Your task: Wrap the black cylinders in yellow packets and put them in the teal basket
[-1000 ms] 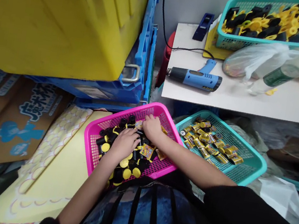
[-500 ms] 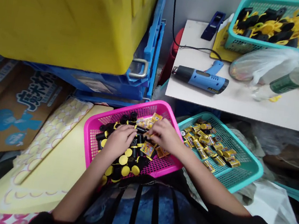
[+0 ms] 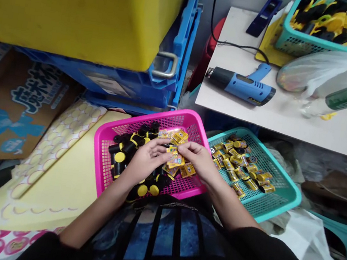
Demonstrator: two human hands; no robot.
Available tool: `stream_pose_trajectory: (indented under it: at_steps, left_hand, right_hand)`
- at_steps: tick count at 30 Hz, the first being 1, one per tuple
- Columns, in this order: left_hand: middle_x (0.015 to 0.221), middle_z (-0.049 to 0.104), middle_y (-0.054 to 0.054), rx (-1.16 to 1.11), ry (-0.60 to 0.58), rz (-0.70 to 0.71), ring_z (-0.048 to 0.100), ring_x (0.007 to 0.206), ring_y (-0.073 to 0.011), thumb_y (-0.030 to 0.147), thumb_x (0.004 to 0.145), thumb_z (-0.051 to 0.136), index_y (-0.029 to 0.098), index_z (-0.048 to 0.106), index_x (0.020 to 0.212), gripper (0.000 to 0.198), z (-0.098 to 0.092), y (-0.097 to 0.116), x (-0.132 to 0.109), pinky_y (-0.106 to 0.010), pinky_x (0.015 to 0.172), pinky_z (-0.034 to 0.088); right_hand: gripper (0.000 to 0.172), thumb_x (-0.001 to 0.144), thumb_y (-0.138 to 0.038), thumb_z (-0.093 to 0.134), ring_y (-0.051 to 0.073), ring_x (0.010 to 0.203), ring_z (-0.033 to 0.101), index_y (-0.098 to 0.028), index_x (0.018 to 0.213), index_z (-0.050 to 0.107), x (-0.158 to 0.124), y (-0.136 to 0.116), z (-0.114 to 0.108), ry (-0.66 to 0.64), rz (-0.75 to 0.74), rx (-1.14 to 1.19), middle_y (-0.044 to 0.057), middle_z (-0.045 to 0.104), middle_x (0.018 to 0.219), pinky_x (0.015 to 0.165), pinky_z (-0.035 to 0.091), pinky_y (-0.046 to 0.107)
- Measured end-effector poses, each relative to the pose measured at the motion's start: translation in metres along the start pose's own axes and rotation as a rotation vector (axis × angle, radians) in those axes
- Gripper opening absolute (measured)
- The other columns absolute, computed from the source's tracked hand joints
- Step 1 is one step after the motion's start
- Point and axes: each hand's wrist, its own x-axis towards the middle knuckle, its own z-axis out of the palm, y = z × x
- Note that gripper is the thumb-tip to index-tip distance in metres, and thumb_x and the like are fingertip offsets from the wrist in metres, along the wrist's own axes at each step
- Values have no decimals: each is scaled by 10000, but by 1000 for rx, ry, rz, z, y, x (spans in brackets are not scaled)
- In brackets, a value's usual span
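Note:
A pink basket (image 3: pixel 106 136) on my lap holds several black tubes with yellow caps (image 3: pixel 119 156) and loose yellow printed labels (image 3: pixel 180 136). Over its middle my left hand (image 3: pixel 147 159) and my right hand (image 3: pixel 197 159) meet, fingers pinched together on a black tube and a yellow label (image 3: pixel 173 152). Beside it on the right, a teal basket (image 3: pixel 284 181) contains several tubes wrapped in yellow labels (image 3: pixel 246 169).
A white table (image 3: pixel 279 117) carries a blue heat gun (image 3: pixel 242 86), a clear plastic bag (image 3: pixel 312 72), a bottle (image 3: pixel 344 97) and another teal basket (image 3: pixel 307 43) of black and yellow parts. Yellow (image 3: pixel 81 3) and blue crates (image 3: pixel 127 88) stack at left above cardboard boxes (image 3: pixel 16 111) and sticker sheets (image 3: pixel 57 143).
My right hand drew back from the far side of the pink basket toward the middle and met my left hand, which lifted off the pile. The view shifted right and down.

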Motion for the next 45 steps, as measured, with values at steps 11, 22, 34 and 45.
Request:
stream_pose_trajectory:
  at_steps: [11,22,34,45]
  left_hand:
    - [637,677,24,-147,167,-131,650,558,-124,390,592,815,168,579,809,390,1,-1,2,-265,587,567]
    - [762,684,21,-289,205,-25,646,648,-107,265,571,834,183,574,992,502,-5,5,1,-210,590,517]
    - [759,740,-26,-85,528,139,677,640,-155,308,648,786,148,736,946,342,-53,19,5,-258,615,553]
    - [607,705,-23,-53,513,31,678,557,-148,381,664,771,129,742,896,343,-68,9,-11,-223,536,527]
  right_hand:
    - [368,715,-524,709,118,616,550,-159,744,671,-1,11,0,-15,14,-40,-11,647,669,648,429,274]
    - [306,863,-430,565,150,738,577,-163,730,638,14,-18,26,-120,-294,-597,19,654,768,707,428,282]
    - [268,863,-370,582,280,956,612,-148,975,681,68,-16,34,-187,-187,-1461,147,702,987,806,439,361]
    - [379,842,-326,545,212,977,587,-190,1196,536,51,-8,22,-325,-300,-808,88,615,1146,863,467,370]
